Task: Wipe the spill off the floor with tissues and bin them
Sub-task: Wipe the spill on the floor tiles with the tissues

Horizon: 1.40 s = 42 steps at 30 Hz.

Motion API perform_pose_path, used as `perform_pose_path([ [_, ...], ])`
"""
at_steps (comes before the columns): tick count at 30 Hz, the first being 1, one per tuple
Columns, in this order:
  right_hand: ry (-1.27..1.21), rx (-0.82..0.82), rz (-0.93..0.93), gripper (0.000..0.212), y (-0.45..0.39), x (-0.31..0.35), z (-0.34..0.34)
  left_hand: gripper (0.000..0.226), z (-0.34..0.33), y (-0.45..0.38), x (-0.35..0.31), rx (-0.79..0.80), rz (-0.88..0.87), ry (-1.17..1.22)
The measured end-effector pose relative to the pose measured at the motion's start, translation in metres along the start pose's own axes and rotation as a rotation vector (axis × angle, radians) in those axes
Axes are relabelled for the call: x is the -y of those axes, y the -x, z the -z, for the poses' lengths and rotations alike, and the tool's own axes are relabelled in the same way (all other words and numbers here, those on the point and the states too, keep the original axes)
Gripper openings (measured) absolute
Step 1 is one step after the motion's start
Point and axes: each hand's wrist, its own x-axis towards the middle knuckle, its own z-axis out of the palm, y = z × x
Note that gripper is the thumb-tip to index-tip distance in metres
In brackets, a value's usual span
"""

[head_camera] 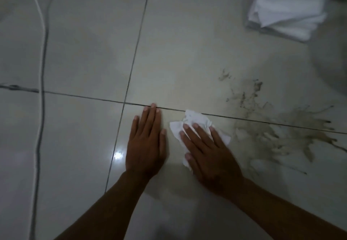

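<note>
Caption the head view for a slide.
Right hand presses a tissue flat beside the brown spill; left hand braces on the floor.

A white cable (40, 82) is running down the tiles at nine o'clock, lying flat and crossing a dark grout line (131, 67). Two bright light reflections (118, 155) are glinting on the glossy surface, one near six o'clock, the other near twelve. A blurred pale rounded object (332, 55) is sitting at three o'clock.
</note>
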Motion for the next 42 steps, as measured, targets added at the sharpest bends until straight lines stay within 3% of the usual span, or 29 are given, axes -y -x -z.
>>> perform_pose_path([
  [6,-0.028,-0.029,-0.379,0.06,-0.081,0.014,0.011,0.051,0.01,-0.006,0.003,-0.06,-0.058,0.013],
  [13,0.021,-0.087,-0.201,0.05,-0.036,0.012,0.003,0.053,0.009,-0.036,0.011,-0.046,-0.082,-0.039],
  [19,-0.049,-0.025,-0.455,0.059,-0.109,-0.01,0.016,0.056,0.003,-0.035,0.018,-0.026,-0.09,-0.05],
  [22,-0.015,-0.013,-0.4,0.059,-0.125,-0.009,0.014,0.056,0.0,-0.036,0.018,-0.033,-0.091,-0.05],
  [27,0.034,-0.001,-0.148,0.054,-0.071,-0.008,0.012,0.056,0.001,-0.035,0.016,-0.034,-0.095,-0.055],
  [29,0.038,-0.004,-0.198,0.055,-0.078,-0.017,0.013,0.056,0.0,-0.035,0.017,-0.045,-0.097,-0.041],
  [32,-0.046,-0.042,-0.431,0.06,-0.13,-0.021,0.019,0.055,0.0,-0.037,0.017,-0.047,-0.098,-0.026],
  [34,-0.08,-0.044,-0.459,0.06,-0.157,-0.016,0.019,0.055,0.001,-0.037,0.017,-0.039,-0.103,-0.025],
  [39,-0.001,-0.006,-0.137,0.053,-0.124,-0.008,0.014,0.051,0.004,-0.036,0.015,-0.08,-0.099,0.017],
  [42,-0.004,-0.154,-0.119,0.043,-0.088,-0.023,0.017,0.046,0.009,-0.044,0.016,-0.16,-0.083,0.081],
])
